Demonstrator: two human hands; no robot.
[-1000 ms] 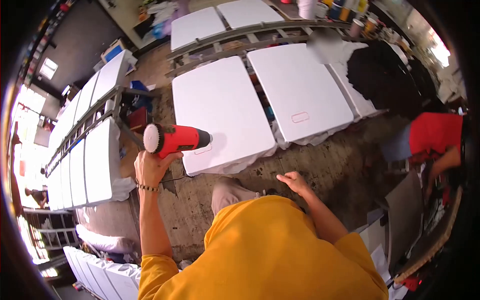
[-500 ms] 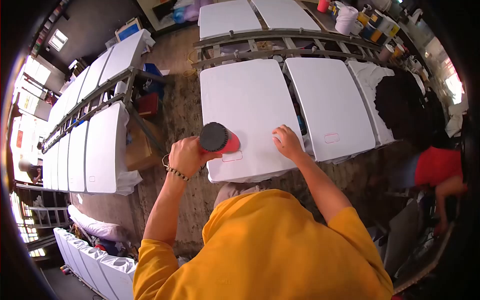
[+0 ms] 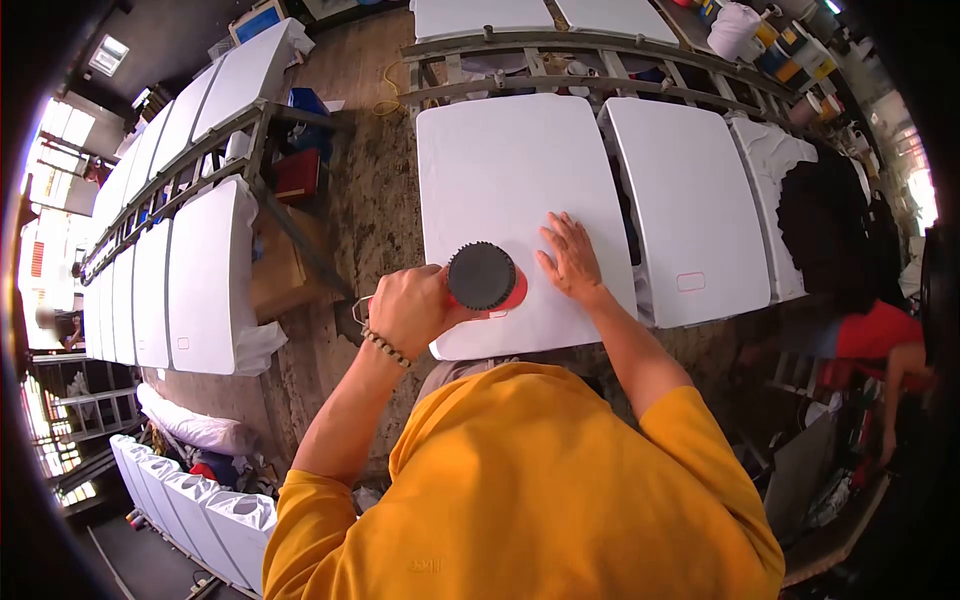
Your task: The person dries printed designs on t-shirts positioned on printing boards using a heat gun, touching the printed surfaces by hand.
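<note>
- The heat gun is red with a round black ribbed rear cap; that cap faces the camera, so the nozzle points down and away at the white panel below it.
- The left hand holds the gun from its 9 o'clock side, fingers clamped round the grip; a bead bracelet sits at the wrist.
- The right hand lies flat on the panel at 3 o'clock from the gun, just beside it, fingers spread apart, holding nothing.
- The gun hangs over the panel's near edge, above a small outlined mark.
- A second white panel lies at 3 o'clock of the first.
- A second ago the gun was seen side-on, left of the panel, and the right hand hovered off the panel; half a second ago the hand touched only the near part of it.
</note>
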